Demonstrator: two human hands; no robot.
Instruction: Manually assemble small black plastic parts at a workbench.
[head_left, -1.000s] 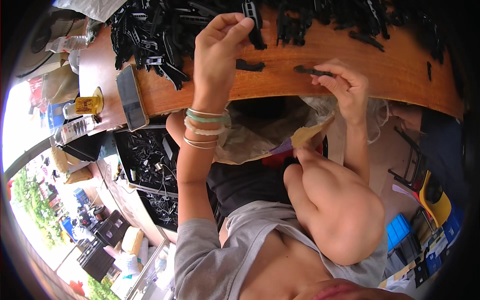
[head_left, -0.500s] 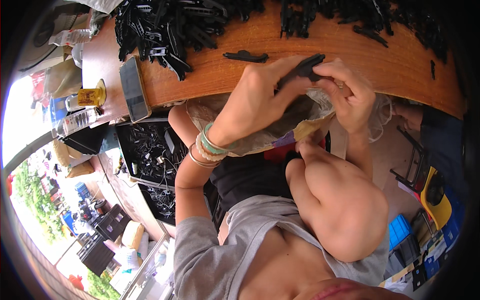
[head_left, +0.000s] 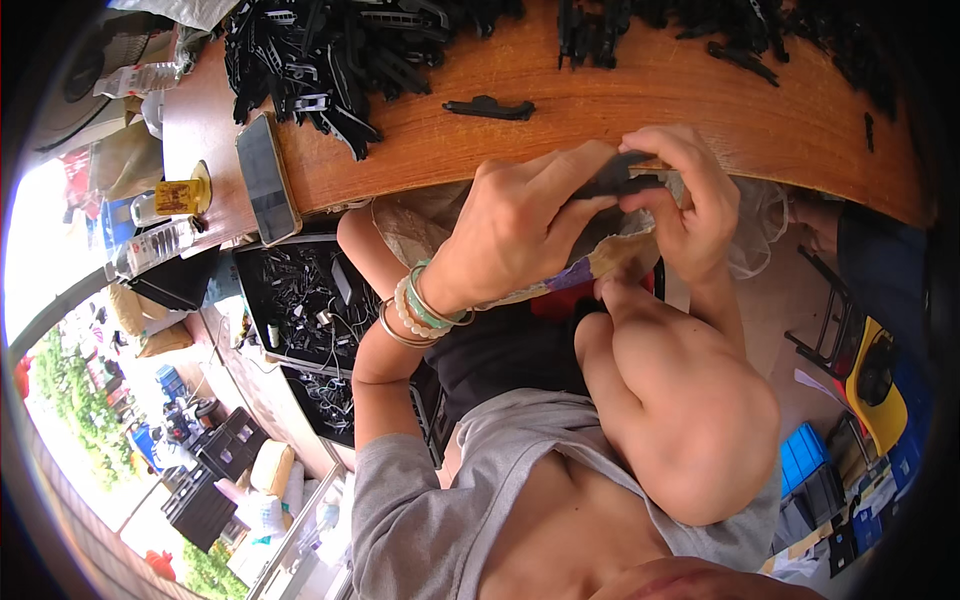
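Observation:
Between my two hands is a dark plastic part [head_left: 608,180], held over the near edge of the wooden table [head_left: 400,165]. My left hand [head_left: 525,215] is closed on its left end, thumb below and fingers above. The fingertips of my right hand [head_left: 690,195] pinch its right end. Fingers cover much of the part, so its full shape is hidden. On the table beyond my hands lies a single long black plastic piece [head_left: 489,108]. Below my hands an open sack with a clear plastic liner [head_left: 625,245] hangs at my lap.
Heaps of black plastic parts [head_left: 310,60] cover the far side of the table. A phone [head_left: 266,180] and a yellow-lidded jar [head_left: 180,196] are at the left. Black trays of small parts [head_left: 300,300] stand below. A yellow chair [head_left: 875,390] and another person's arm [head_left: 820,220] appear at the right.
Both hands have come slightly down toward me with the dark part. It has tilted from pointing up at the right to lying more level between my fingers.

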